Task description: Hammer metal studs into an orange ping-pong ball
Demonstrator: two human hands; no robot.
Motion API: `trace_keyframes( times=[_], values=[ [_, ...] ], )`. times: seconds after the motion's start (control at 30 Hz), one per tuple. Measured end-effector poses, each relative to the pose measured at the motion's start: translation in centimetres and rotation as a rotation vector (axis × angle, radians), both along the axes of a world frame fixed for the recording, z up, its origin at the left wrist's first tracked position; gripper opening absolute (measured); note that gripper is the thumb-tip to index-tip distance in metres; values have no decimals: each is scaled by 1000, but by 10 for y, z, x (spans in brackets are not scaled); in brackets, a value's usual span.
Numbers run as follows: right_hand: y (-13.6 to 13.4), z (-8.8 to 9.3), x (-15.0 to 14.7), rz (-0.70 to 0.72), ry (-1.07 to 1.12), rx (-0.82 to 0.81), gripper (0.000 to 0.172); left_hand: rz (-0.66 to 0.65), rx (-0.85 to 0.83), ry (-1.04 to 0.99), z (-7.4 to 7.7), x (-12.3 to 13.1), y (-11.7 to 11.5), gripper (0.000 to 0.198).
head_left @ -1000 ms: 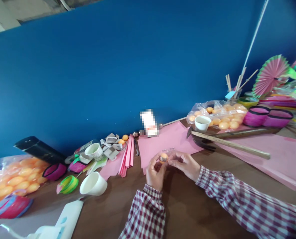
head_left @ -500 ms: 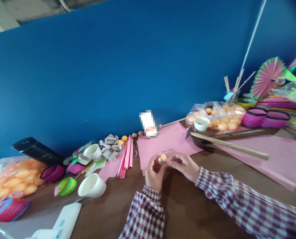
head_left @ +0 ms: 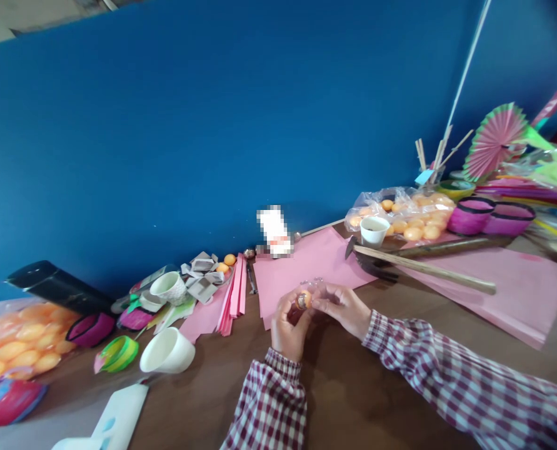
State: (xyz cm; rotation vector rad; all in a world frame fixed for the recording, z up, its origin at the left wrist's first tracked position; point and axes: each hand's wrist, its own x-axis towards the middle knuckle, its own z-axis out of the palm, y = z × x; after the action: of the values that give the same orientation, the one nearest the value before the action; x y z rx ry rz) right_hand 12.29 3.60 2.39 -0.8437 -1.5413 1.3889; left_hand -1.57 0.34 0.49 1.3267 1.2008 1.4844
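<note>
The left hand (head_left: pixel 288 328) pinches a round orange ball (head_left: pixel 303 300) with a shiny band, just beside flat pink paper (head_left: pixel 282 275); the right hand (head_left: pixel 346 306) curls against it, grip unclear. The far white packet (head_left: pixel 275 230) is too blurred to read.

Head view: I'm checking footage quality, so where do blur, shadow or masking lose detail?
In the head view, pixelation masks the white object before the blue wall; in the head view, the orange ball in the left hand shows a metallic gleam but soft detail; also in the head view, the upper-right corner darkens.
</note>
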Motion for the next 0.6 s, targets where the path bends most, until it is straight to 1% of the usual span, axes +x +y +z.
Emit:
trace_keyframes(
  times=[0.2, 0.33, 0.6],
  values=[
    [0, 0, 0, -20, -27, 15, 23, 8, -15, 28, 7, 3, -3, 45],
    [0, 1, 0, -5, -3, 18, 23, 16, -24, 19, 14, 6, -4, 38],
    [0, 1, 0, 10, -4, 39, 23, 63, 18, 57, 11, 6, -4, 39]
  ],
)
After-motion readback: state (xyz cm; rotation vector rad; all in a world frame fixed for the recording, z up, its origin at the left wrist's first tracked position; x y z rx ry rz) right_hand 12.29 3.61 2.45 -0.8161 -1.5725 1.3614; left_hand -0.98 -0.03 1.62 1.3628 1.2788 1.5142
